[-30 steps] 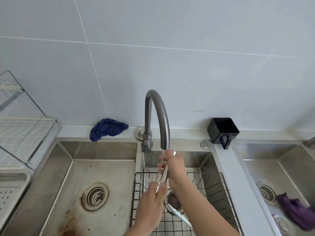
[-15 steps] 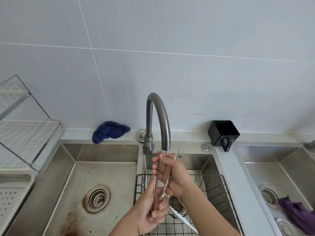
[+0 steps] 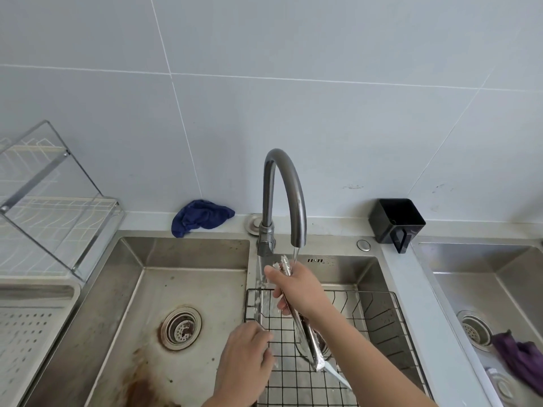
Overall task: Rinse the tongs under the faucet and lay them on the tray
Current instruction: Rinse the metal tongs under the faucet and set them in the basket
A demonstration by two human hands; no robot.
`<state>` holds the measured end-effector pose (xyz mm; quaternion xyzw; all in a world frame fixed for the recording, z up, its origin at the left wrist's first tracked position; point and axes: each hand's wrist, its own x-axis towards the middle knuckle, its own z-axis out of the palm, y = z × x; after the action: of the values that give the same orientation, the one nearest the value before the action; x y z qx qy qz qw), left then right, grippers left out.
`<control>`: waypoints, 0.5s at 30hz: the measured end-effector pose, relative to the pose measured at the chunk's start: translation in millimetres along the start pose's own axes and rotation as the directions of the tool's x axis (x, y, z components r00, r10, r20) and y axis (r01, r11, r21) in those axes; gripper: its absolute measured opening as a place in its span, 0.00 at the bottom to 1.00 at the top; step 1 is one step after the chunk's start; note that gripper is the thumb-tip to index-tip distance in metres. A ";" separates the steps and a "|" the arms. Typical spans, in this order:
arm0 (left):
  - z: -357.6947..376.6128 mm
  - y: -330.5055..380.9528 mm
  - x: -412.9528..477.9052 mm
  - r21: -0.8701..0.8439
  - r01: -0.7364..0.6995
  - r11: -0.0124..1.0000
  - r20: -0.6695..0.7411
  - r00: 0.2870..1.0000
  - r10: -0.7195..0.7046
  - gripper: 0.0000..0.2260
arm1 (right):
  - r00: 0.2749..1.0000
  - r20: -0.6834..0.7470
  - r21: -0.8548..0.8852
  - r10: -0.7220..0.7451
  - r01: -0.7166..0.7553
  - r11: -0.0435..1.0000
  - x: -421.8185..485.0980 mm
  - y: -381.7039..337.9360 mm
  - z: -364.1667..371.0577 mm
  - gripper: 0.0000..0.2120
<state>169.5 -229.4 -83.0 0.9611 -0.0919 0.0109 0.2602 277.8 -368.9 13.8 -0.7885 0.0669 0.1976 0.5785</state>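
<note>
My right hand (image 3: 296,286) is wrapped around the tongs (image 3: 305,327), fingers curled over the metal arms near their upper end, which sits right under the faucet (image 3: 283,198) spout at 12 o'clock from the hand; a thin stream of water (image 3: 294,257) runs from the spout onto that upper end; the rest of the tongs slants down toward 5 o'clock beneath my forearm, over the black wire basket (image 3: 379,315) that sits in the middle sink (image 3: 346,268); my left hand (image 3: 245,356) hangs at 7 o'clock from the right one, fingers loosely curled at the basket's left rim, holding nothing I can see, apart from the tongs; a white strip (image 3: 338,376) lies in the basket just past the lower end of the tongs; at 9 o'clock is the large left sink (image 3: 194,254) with its drain (image 3: 181,329) and rusty stains; further out at 9 o'clock stands a dish rack (image 3: 55,221) over a perforated tray (image 3: 26,327); on the table edge at 11 o'clock lies a blue cloth (image 3: 201,217); at 2 o'clock a black holder (image 3: 396,220); at 4 o'clock a purple cloth (image 3: 521,359) in the right sink (image 3: 470,259).
</note>
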 end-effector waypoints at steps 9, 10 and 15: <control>12.5 -1.5 -20.9 0.323 -0.038 0.946 0.240 0.970 -0.043 0.26 | 0.990 -0.124 0.407 0.062 -0.007 0.914 16.6 -16.9 1.7 0.10; 14.5 -3.2 -21.2 0.336 -0.053 0.940 0.236 0.971 -0.030 0.25 | 0.990 -0.123 0.415 0.063 -0.006 0.910 17.5 -17.2 2.4 0.10; 23.7 -11.1 -23.6 0.338 -0.058 0.939 0.245 0.969 -0.029 0.22 | 0.992 -0.126 0.243 -0.002 0.033 0.970 7.2 -4.2 2.8 0.13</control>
<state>147.7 -227.8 -110.6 0.9848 -0.1273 -0.0909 0.0756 285.1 -364.0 14.1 -0.7228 0.1199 0.1330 0.6675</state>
